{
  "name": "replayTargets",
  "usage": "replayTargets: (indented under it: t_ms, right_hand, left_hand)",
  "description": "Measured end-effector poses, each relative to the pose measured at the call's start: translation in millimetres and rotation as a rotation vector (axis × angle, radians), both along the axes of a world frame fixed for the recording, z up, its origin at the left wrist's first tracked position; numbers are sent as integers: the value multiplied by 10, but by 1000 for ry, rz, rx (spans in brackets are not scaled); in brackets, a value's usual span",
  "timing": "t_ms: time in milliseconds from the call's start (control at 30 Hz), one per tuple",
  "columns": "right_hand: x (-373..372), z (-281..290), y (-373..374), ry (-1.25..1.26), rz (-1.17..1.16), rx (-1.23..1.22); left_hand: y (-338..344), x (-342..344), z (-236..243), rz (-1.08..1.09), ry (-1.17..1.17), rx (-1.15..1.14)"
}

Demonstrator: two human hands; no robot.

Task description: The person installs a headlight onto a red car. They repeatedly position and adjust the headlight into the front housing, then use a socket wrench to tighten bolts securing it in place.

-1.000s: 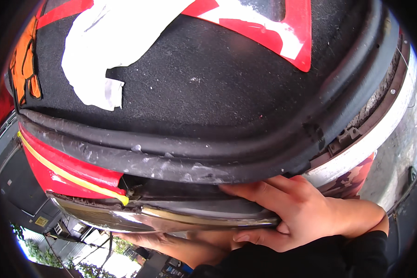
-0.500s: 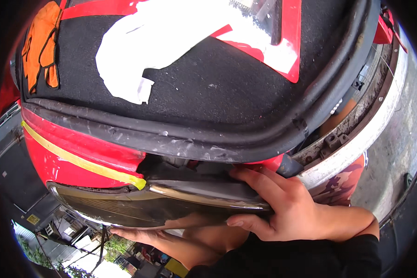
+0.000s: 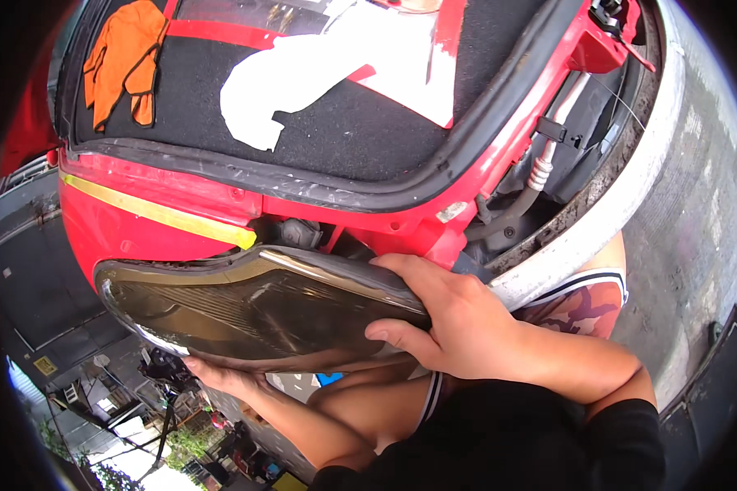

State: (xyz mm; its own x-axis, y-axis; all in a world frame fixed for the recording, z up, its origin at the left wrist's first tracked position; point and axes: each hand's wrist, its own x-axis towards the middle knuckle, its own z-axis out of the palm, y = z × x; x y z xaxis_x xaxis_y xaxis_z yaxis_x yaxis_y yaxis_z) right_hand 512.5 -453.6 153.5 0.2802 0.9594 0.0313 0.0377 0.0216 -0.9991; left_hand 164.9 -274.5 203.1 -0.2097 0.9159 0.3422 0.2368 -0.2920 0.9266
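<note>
A car headlight [image 3: 246,315] with a dark, brownish lens spans the middle of the view at the red car body's corner. My right hand [image 3: 450,315] grips its right end, thumb on the lens and fingers over the top edge. From below, my left hand [image 3: 225,380] supports the lower left edge; its fingers are partly hidden under the headlight. Behind the top edge, a gap shows a dark grey part [image 3: 299,233] in the body opening. A strip of yellow tape [image 3: 160,213] runs along the red panel [image 3: 115,221] beside the headlight.
An orange glove [image 3: 127,65] and a white cloth [image 3: 291,86] lie on the black surface inside a rubber seal [image 3: 368,192]. To the right are a metal pipe [image 3: 540,172], hoses and a curved white bumper edge [image 3: 622,209]. Grey ground [image 3: 696,213] lies beyond.
The headlight has tilted and come away from the body, showing more of its lens and the opening behind. Both hands have moved with it. The view has shifted, uncovering the pipe and hoses.
</note>
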Motion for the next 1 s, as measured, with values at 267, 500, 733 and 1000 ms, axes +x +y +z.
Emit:
replayTargets:
  t_ms: [267, 500, 733, 1000]
  right_hand:
    - [-121, -144, -140, -21, 46, -50]
    - [57, -107, -142, -23, 81, -61]
    - [143, -99, -25, -41, 78, -24]
    - [43, -137, -50, -81, 44, -17]
  left_hand:
    - [-135, -38, 54, 9, 2, -132]
    - [-169, 100, 35, 113, 60, -100]
    - [-184, 88, 26, 121, 63, -107]
    - [-148, 40, 54, 160, -15, -137]
